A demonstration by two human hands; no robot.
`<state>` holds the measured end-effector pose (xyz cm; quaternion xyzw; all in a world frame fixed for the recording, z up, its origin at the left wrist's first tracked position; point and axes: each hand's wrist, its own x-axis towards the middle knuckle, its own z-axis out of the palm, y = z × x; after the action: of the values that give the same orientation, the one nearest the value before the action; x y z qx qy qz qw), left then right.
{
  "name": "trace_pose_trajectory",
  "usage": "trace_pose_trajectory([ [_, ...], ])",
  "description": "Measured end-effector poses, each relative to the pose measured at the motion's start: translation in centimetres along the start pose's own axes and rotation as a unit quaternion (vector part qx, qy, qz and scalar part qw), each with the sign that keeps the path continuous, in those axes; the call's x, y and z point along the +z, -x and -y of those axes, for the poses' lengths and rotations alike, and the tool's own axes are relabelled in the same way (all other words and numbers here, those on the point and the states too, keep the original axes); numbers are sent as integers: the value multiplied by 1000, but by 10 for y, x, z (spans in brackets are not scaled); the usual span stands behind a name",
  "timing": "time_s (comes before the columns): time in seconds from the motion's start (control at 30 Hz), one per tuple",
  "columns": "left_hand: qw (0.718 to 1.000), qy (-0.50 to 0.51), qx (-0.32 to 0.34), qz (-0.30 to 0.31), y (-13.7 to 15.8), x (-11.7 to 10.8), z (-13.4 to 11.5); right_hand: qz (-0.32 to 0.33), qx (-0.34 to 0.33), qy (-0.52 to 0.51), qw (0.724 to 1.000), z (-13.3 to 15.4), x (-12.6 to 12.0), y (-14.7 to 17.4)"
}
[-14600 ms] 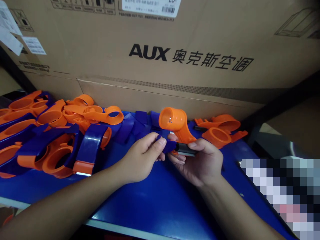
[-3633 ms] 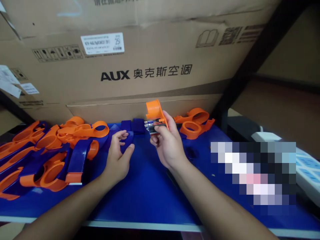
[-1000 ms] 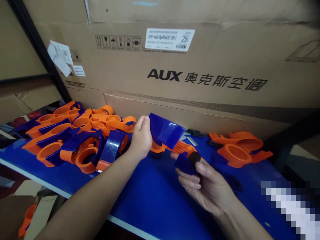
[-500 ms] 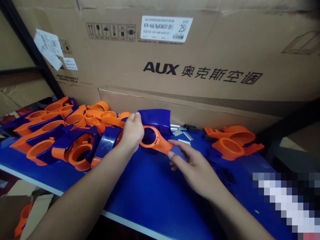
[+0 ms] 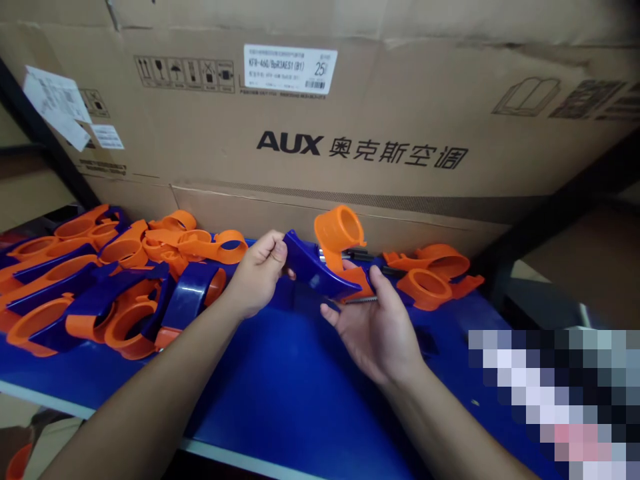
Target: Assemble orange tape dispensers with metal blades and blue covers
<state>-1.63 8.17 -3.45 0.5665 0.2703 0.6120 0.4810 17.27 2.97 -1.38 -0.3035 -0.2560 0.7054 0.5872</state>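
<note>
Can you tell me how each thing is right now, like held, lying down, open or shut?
Blue strip, held up, slanting
Left hand, closed on the blue strip's end
Orange ringed piece, raised, ring uppermost
Right hand, half curled; grip partly hidden
Left pile, lying jumbled
Right orange parts, lying together
Cardboard box, standing behind; can't tell whether sealed

A glossy curved blue strip (image 5: 316, 269) slants rightward-down across the lower part of an orange ring-topped holder (image 5: 333, 244).

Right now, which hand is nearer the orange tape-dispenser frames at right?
Right: the right hand is front-left of the orange frames; the left hand is farther left.
</note>
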Motion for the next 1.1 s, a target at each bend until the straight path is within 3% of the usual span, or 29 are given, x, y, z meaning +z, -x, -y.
trace_pose_trajectory([
  [0.23, 998, -55, 11, 4, 3, 3, 0, -21, -67, -34, 997, 3, 0, 1],
  [0.4, 989, -150, 8, -10, 9, 11, 3, -76, -103, -44, 991, 10, -2, -5],
  [0.47, 973, -224, 47, -33, 12, 12, 7, -96, -113, -40, 988, 12, -1, -8],
  [0.53, 928, -348, 128, -38, 15, 11, 11, -110, -121, -34, 986, 13, -1, -10],
  [0.6, 853, -478, 211, -1, 20, 12, 13, -121, -126, -25, 984, 14, 1, -10],
  [0.7, 761, -591, 266, 46, 27, 17, 13, -135, -113, -9, 984, 13, 3, -9],
  [0.83, 712, -649, 266, -10, 29, 22, 11, -146, -76, 1, 986, 10, 6, -7],
  [0.9, 712, -653, 256, 4, 26, 18, 9, -131, -63, -6, 989, 9, 6, -6],
  [0.97, 731, -638, 238, 29, 23, 13, 8, -104, -61, -15, 993, 9, 6, -4],
  [1.03, 774, -598, 207, 20, 19, 9, 6, -79, -64, -18, 995, 10, 4, -2],
  [1.1, 844, -515, 145, -29, 16, 10, 6, -55, -63, -16, 996, 11, 3, 0],
])
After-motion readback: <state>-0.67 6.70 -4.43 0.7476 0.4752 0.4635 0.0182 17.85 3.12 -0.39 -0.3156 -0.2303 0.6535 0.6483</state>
